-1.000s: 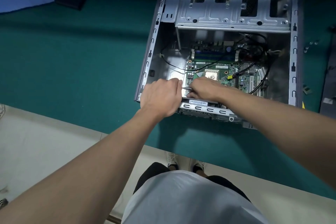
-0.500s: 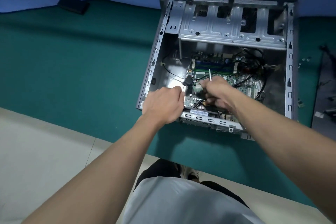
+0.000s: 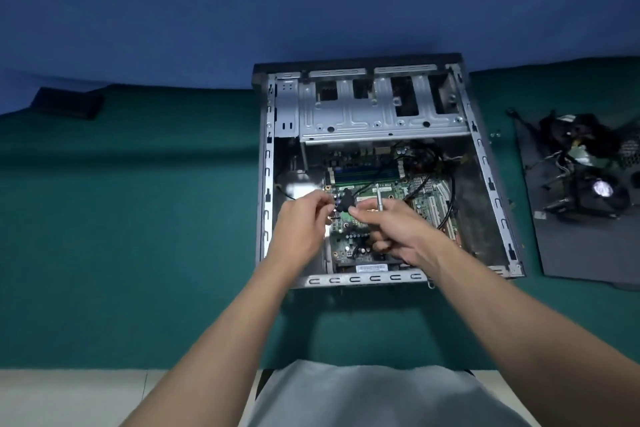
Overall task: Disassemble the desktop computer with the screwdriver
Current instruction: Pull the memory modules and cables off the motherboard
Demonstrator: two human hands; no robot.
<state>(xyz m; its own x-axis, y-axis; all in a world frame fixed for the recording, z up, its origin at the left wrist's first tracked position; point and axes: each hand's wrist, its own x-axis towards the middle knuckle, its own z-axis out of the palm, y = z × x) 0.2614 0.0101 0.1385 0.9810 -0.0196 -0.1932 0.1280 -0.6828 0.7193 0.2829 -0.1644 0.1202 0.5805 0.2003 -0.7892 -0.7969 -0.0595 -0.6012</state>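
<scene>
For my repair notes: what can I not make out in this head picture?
Head view:
- screwdriver: handle hidden inside the right hand.
- black connector: ends covered by fingers of the left hand.
- removed parts, right: blurred, cut by the edge.
- label on computer case: text too small.

The computer case (image 3: pixel 266 184) is bare grey sheet metal with a dull sheen, and its drive cage (image 3: pixel 363 121) is the same, stamped and smooth. The motherboard (image 3: pixel 349 243) is green board, faintly glossy. The screwdriver (image 3: pixel 378 198) shaft is bright polished metal. The connector (image 3: pixel 346 204) is matt black plastic, the cables (image 3: pixel 453 194) smooth black. The tabletop (image 3: pixel 138 218) wears matt green cloth — felt-like. The side panel (image 3: pixel 571 253) is matt dark grey.
</scene>
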